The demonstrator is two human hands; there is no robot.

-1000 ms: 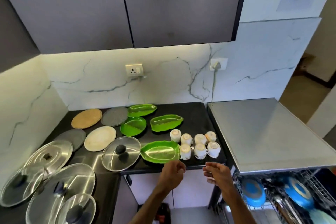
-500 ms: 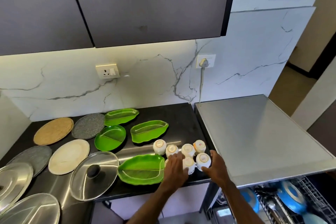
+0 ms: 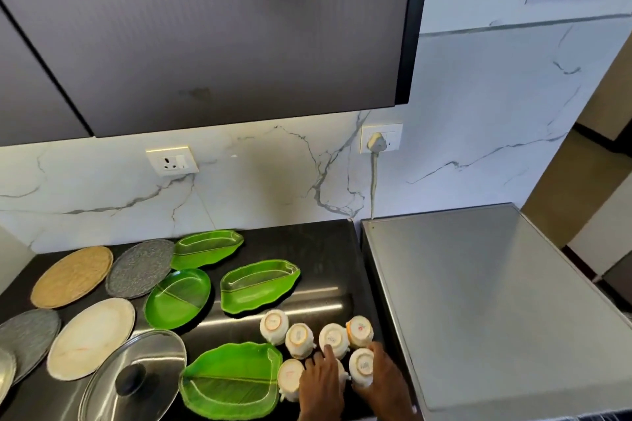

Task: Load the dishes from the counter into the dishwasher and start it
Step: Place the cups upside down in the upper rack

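**Head view.** Seven white cups (image 3: 273, 326) stand upside down in two rows on the dark surface (image 3: 321, 249), at 5 o'clock in the view. They are just beside the dishwasher (image 3: 478, 301), whose steel top fills the 3 o'clock side.

- **Right hand:** my right hand (image 3: 384, 381) curls round the front-right cup (image 3: 361, 366), with the fingers on its 3 o'clock flank.
- **Left hand:** my left hand (image 3: 321, 384) lies over the front-middle cup (image 3: 343, 373) and hides most of it. One fingertip reaches a back-row cup (image 3: 332, 337) at 12 o'clock. I cannot tell whether this hand grips.
- **Front-left cup:** the front-left cup (image 3: 290, 378) stands at 9 o'clock of my left hand, just beside a green leaf-shaped plate (image 3: 232, 383).
- **Other items:** three more green plates (image 3: 258, 285) lie toward 11 o'clock. Round plates (image 3: 90, 337) and a glass lid (image 3: 136, 376) lie toward 9 o'clock.
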